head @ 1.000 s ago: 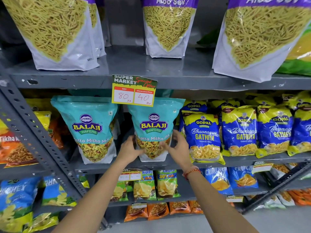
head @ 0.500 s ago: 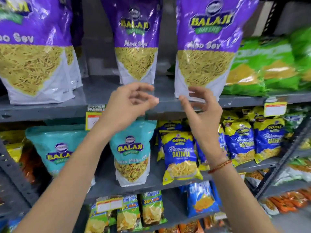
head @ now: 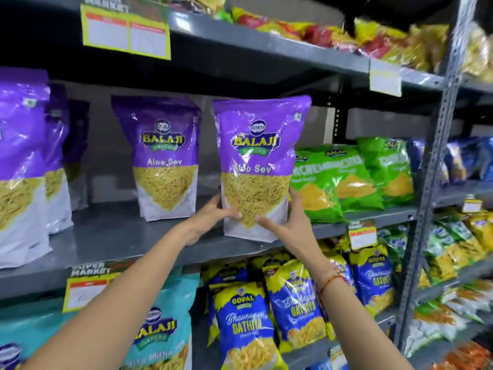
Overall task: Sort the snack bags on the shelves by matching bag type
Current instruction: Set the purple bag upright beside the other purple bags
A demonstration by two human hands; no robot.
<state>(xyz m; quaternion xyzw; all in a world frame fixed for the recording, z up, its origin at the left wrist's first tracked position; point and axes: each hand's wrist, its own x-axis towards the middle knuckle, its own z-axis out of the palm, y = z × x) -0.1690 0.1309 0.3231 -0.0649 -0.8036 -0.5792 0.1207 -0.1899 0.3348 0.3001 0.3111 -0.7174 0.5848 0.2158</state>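
Both hands' fingers (head: 234, 214) clamp the purple Aloo Sev bag (head: 258, 166) low; top-heavy, it may topple toward green bags (head: 344, 177) at 3 o'clock.

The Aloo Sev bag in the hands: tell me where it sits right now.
In the head view, the held Aloo Sev bag stands centre on the middle shelf, between another purple Aloo Sev bag on its left and green bags on its right, left hand and right hand gripping its base.

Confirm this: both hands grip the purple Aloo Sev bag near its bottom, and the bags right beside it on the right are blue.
Wrong on colour. The head view shows both hands, left and right, gripping the purple Aloo Sev bag near its bottom, but the neighbouring bags are green.
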